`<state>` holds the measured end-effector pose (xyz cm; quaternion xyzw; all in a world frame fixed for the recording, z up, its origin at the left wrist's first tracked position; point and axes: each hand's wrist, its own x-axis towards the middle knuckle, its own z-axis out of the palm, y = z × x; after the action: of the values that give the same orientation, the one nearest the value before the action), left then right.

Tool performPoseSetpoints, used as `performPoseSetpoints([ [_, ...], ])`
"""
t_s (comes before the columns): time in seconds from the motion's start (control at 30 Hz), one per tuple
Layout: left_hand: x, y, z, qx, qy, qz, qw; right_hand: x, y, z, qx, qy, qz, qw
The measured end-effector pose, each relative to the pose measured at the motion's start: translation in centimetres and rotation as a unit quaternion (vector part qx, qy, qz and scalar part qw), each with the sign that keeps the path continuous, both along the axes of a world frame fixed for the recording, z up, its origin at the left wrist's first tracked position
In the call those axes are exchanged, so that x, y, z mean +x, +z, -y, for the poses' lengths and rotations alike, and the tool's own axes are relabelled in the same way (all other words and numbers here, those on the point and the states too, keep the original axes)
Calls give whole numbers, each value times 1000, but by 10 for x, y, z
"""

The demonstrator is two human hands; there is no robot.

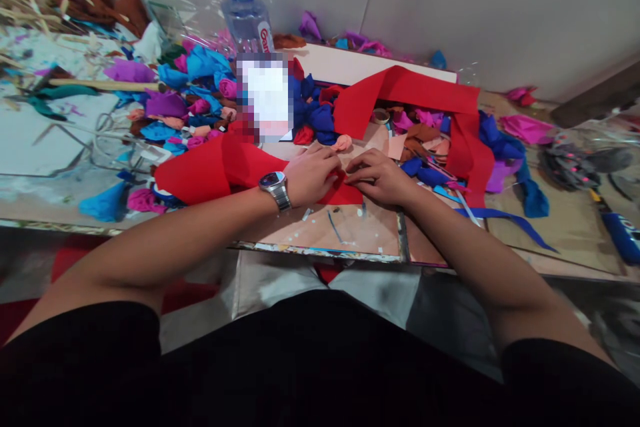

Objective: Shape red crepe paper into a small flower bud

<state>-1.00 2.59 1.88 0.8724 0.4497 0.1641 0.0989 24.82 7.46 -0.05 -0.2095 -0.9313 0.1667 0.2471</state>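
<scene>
Over the near part of the table, my left hand (313, 177) has its fingers bent down onto a red crepe paper strip (200, 170). This strip runs out leftward under my wrist. From the other side my right hand (379, 177) pinches the same red paper, its thumb and fingertips close to those of my left hand. Between the hands a flat red part of the strip lies on the board, and the exact grip is partly hidden by the fingers. A small peach paper rose (343, 143) sits just beyond my fingertips. Behind my right hand lies a second, folded red strip (425, 90).
A clear bottle (247, 17) with a white cap stands at the back, beside a blurred bright screen (267, 93). Rolled paper flowers (167, 103) and scraps crowd the left and middle. A tape roll (381, 116) and a blue ribbon (520, 219) lie to the right.
</scene>
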Motion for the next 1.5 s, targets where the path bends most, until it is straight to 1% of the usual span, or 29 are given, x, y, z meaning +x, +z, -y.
performPoseSetpoints([
  [0.13, -1, 0, 0, 1, 3, 11, 1000, 0, -1, -1, -4, 4, -7, 1000],
  [0.3, 0, 0, 0, -7, -5, 4, 1000, 0, -1, -1, 0, 4, -5, 1000],
  [0.63, 1, 0, -1, -9, -4, 5, 1000, -3, 2, 3, -14, 1, -9, 1000],
  [0.93, 0, -2, -5, 3, -26, 43, 999, -3, 4, 4, -18, 6, -7, 1000],
  [1.1, 0, -2, -7, 6, -37, 46, 998, -3, 4, 4, -16, 0, -6, 1000],
  [1.3, -1, -6, -10, 4, -36, 45, 998, -3, 3, 4, -19, 3, -11, 1000],
  [1.5, 0, -4, -11, -1, -58, 50, 997, -3, 3, 5, -13, 4, -6, 1000],
])
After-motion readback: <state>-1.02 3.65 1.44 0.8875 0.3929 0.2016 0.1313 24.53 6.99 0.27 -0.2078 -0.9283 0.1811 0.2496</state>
